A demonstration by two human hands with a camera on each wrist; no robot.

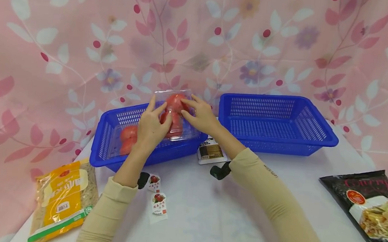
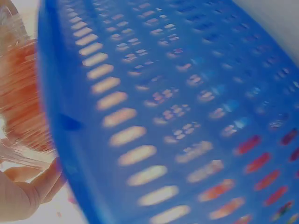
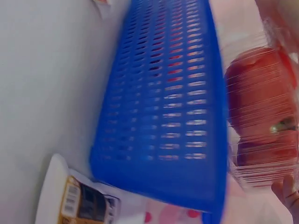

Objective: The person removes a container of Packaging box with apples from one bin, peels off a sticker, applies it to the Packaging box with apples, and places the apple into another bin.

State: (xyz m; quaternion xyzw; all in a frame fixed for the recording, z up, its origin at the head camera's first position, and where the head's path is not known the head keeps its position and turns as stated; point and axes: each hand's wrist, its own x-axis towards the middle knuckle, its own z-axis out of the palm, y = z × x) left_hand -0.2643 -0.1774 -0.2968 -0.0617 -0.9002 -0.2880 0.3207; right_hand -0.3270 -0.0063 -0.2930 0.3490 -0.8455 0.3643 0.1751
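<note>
Both hands hold a clear plastic box of tomatoes (image 1: 177,124), tilted above the right end of the left blue basket (image 1: 174,152). The left hand (image 1: 152,127) is at the box's left side, its fingers spread over the lid. From the right, the right hand (image 1: 203,116) grips the box's edge with fingertips on the lid. In the right wrist view the clear box (image 3: 261,107) shows beyond the basket wall (image 3: 159,93), with fingertips (image 3: 285,189) at its edge. Another clear box with tomatoes (image 1: 128,138) lies in the basket's left part.
A second blue basket (image 1: 276,143) stands at the right. Two fruit-printed stickers (image 1: 159,204) lie on the white table (image 1: 199,213). A small packet (image 1: 212,153) sits between the baskets. A yellow bag (image 1: 66,198) is at left, a black noodle packet (image 1: 369,213) at right.
</note>
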